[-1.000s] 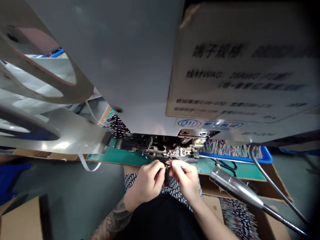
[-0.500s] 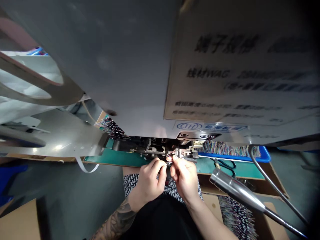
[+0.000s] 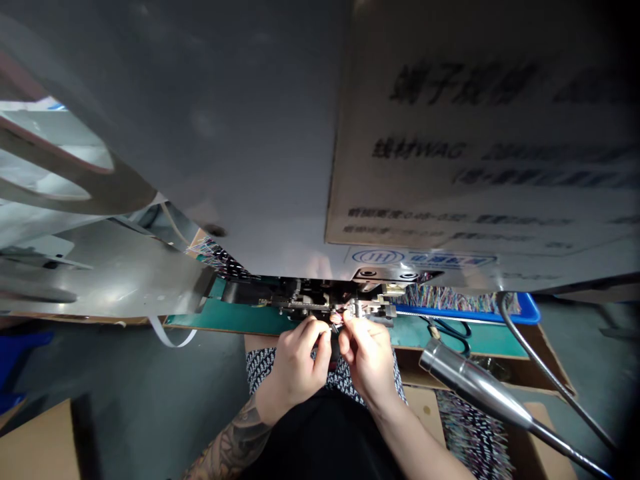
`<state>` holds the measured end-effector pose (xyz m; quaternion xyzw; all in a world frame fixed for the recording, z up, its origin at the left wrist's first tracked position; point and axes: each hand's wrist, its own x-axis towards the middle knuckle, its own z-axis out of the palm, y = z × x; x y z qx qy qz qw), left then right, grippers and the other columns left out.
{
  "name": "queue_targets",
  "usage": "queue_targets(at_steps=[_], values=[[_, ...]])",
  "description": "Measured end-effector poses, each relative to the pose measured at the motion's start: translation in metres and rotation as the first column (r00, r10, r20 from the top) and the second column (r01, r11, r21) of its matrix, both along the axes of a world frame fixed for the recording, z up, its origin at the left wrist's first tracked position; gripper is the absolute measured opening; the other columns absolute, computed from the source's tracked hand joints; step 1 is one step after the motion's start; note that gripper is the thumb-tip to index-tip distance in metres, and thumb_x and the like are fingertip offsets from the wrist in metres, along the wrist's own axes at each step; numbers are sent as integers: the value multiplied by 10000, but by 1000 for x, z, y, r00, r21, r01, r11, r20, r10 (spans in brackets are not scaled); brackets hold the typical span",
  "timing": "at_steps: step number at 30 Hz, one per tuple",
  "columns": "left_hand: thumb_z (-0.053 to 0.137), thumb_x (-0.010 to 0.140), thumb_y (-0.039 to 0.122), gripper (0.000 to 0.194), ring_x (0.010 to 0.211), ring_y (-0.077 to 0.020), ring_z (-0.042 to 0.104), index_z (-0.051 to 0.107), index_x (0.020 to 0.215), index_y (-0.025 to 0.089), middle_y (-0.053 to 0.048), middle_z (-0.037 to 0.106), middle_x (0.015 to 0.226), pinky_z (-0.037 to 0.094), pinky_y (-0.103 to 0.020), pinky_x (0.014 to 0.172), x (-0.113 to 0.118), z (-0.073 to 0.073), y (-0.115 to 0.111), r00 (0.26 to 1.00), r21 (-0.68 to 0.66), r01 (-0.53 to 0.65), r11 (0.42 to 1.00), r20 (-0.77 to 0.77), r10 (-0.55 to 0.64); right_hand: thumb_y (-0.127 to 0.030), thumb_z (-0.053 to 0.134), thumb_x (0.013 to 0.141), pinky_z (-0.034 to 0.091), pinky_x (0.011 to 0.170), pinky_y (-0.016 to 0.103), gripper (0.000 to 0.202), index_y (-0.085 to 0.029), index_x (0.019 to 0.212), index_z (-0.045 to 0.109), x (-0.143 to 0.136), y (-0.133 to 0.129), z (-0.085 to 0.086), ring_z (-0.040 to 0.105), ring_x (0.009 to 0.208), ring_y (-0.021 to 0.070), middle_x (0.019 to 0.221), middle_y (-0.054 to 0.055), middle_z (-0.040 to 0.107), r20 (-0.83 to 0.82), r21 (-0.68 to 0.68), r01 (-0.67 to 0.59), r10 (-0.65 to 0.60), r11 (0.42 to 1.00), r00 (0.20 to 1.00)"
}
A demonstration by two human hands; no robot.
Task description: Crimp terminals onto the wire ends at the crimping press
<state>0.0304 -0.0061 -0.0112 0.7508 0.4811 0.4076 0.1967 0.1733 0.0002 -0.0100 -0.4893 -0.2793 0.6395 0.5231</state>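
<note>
Right hand (image 3: 369,357), bare, fingers bunched: shifted slightly inward over the front edge of the green table (image 3: 235,321), fingertips now nearer the small silver metal tooling (image 3: 353,309). Left hand (image 3: 303,360), bare, below it a tattooed forearm (image 3: 243,423): thumb now straighter; wider gap to the right fingertips. View: moved, cutting off more of the slotted grey metal disc (image 3: 133,192) and the tan cardboard box (image 3: 40,443), both beyond the table's left edge.

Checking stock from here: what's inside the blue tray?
Many thin, multicoloured wires lie in the visible part of the blue tray. The machine hides its far side; the wires cover its floor.
</note>
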Motion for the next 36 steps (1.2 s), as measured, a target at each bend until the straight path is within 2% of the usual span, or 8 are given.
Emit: queue_targets(at_steps=[3, 6, 10, 13, 18, 24, 30, 36], values=[[503, 1035, 109, 160, 600, -120, 570, 614, 957, 195, -28, 643, 813, 440, -247, 594, -1, 1, 0, 1000, -25, 10, 1000, 19, -9, -538, 731, 978, 220, 371, 262, 594, -204, 496, 640, 1, 0, 4, 320, 355, 99, 404, -33, 454, -6, -3, -5, 5, 1000, 1000], [510, 1049, 150, 187, 584, -118, 552, 615, 901, 197, -14, 620, 761, 422, -243, 570, -5, 5, 2, 995, -115, 38, 993, 97, -27, -538, 728, 976, 262, 381, 256, 549, -202, 546, 669, 3, 0, 10, 361, 371, 104, 437, -24, 506, 34, -7, -45, 45, 999, 998], [514, 1071, 227, 274, 537, -121, 518, 569, 804, 203, 15, 560, 645, 400, -241, 527, -11, 14, 4, 964, -291, 146, 945, 255, -71, -528, 768, 947, 348, 403, 235, 437, -187, 676, 736, 8, -2, 16, 441, 393, 107, 491, -18, 591, 142, 28, -72, 68, 997, 988], [517, 1076, 256, 296, 513, -121, 504, 561, 788, 204, 26, 533, 607, 386, -241, 505, -12, 19, 5, 951, -351, 199, 915, 295, -93, -515, 781, 939, 398, 417, 238, 412, -187, 693, 745, 11, -5, 19, 485, 409, 115, 515, -16, 618, 229, 68, -49, 33, 996, 973], [507, 1055, 182, 224, 602, -124, 546, 586, 846, 192, -9, 585, 735, 408, -243, 559, -7, 13, 3, 982, -218, 116, 969, 172, -79, -507, 758, 955, 402, 385, 262, 401, -198, 699, 744, 8, -7, 18, 495, 387, 130, 516, -20, 612, 272, 96, 63, -87, 993, 958], [506, 1033, 115, 159, 631, -131, 580, 611, 939, 190, -37, 632, 807, 421, -253, 578, -1, 6, 3, 998, -31, 49, 998, 49, -48, -503, 775, 933, 348, 349, 257, 438, -202, 623, 710, 5, -3, 4, 463, 357, 118, 485, -18, 583, 167, 82, 138, -150, 987, 974], [510, 1025, 102, 153, 657, -139, 622, 617, 966, 194, -50, 655, 830, 467, -246, 598, -1, 3, 3, 1000, 2, 27, 1000, 10, -27, -466, 754, 932, 325, 333, 258, 426, -210, 594, 710, 5, 0, -5, 446, 340, 121, 453, -15, 568, 96, 42, 115, -119, 992, 988], [523, 1016, 86, 143, 716, -159, 651, 615, 980, 189, -56, 654, 851, 500, -255, 637, -2, -1, 2, 1000, 4, 11, 1000, 12, -11, -458, 770, 931, 331, 334, 247, 448, -205, 572, 686, 4, 2, 5, 440, 337, 110, 448, -27, 553, 92, 15, 91, -92, 996, 991]])
